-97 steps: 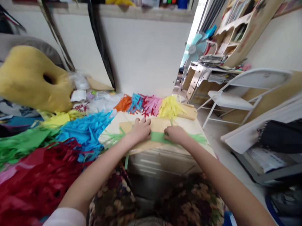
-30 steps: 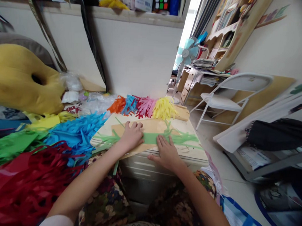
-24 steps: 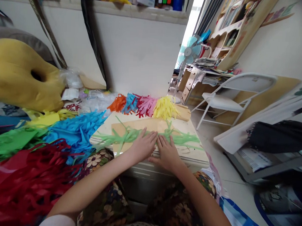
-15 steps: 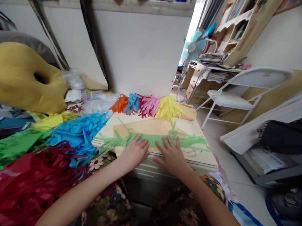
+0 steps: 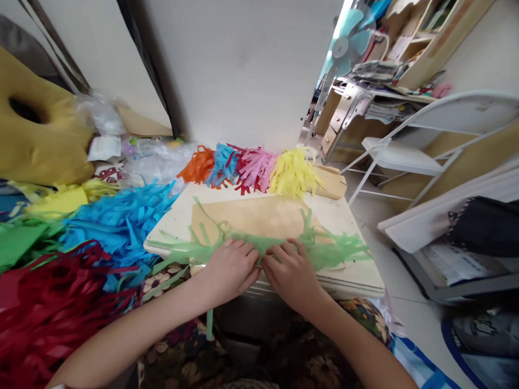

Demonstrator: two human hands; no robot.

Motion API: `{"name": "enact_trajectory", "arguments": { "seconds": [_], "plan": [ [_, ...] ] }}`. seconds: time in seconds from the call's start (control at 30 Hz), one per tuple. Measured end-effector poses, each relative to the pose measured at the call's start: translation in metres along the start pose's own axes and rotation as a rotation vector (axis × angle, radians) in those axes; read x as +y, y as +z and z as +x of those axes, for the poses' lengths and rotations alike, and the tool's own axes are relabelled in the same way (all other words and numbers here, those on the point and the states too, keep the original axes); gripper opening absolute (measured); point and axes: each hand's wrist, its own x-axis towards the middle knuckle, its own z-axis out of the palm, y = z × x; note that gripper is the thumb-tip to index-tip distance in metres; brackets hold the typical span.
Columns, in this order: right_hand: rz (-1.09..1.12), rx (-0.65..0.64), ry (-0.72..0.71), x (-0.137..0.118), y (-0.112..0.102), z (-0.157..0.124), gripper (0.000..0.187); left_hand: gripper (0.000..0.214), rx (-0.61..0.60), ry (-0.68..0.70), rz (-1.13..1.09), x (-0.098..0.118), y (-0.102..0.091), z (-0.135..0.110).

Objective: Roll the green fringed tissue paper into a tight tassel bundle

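Observation:
A green fringed tissue paper sheet (image 5: 257, 240) lies across the front of a small pale table (image 5: 172, 213), its cut strips spreading out at both ends. My left hand (image 5: 233, 268) has its fingers curled over the near edge of the green paper. Close beside it, my right hand (image 5: 288, 267) pinches the same edge, thumbs and fingertips almost meeting in the middle. Under the green paper is a flat brown paper sheet (image 5: 250, 211). One loose green strip hangs below my left wrist.
Orange, blue, pink and yellow tassels (image 5: 295, 170) line the table's back edge beside a folded brown paper (image 5: 331, 183). Piles of red (image 5: 56, 317), blue (image 5: 116, 222) and green fringed paper (image 5: 16, 241) lie left. A white folding chair (image 5: 407, 152) stands right.
My hands went from lying flat with fingers spread on the green paper to curled fingers gripping its near edge, closer together. The camera view has tilted down.

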Motion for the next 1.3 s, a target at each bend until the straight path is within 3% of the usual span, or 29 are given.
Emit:
{"name": "enact_trajectory", "arguments": {
  "seconds": [0.3,0.53,0.87,1.13,1.3],
  "plan": [
    [0.111,-0.157,-0.046,0.010,-0.003,0.002,0.012,0.017,-0.069,0.056,-0.045,-0.006,-0.006,0.010],
    [0.250,-0.202,0.091,0.017,-0.007,0.008,0.014,0.020,-0.087,0.027,-0.038,-0.009,-0.009,0.023],
    [0.110,-0.457,0.150,0.044,-0.014,0.020,0.019,0.034,-0.216,-0.083,0.024,-0.017,-0.015,0.035],
    [-0.161,-0.321,0.115,0.049,-0.005,0.013,0.024,0.030,-0.202,-0.197,0.089,-0.010,-0.012,0.039],
    [-0.087,-0.338,0.084,0.057,-0.009,0.012,0.023,0.028,-0.205,-0.207,0.120,-0.009,-0.008,0.040]
  ]
}}
